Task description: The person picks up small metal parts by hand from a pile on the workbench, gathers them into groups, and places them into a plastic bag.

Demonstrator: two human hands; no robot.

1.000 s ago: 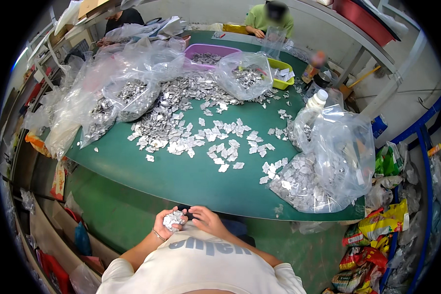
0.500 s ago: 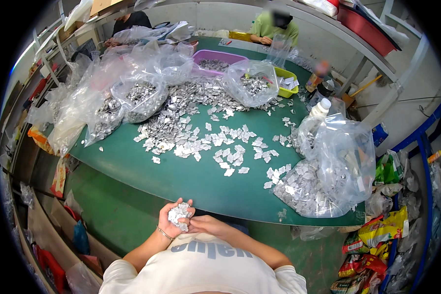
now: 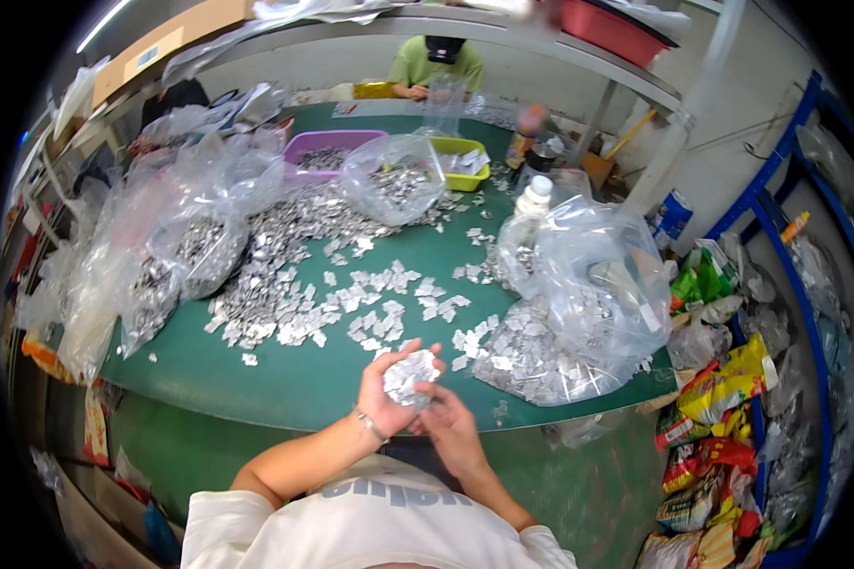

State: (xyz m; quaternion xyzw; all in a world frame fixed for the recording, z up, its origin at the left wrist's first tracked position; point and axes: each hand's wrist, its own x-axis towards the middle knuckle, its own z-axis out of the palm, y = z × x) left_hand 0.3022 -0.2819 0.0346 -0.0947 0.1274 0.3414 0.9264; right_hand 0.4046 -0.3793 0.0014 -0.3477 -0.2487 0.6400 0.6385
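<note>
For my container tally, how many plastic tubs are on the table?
2: a purple tub toward the far side, and a lime-green tub to its right. More may be hidden behind the clear bags.

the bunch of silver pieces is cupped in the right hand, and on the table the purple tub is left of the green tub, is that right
Not quite: the head view shows the bunch of silver pieces cupped in the left hand, not the right hand. The purple tub is indeed left of the green tub on the table.
</note>
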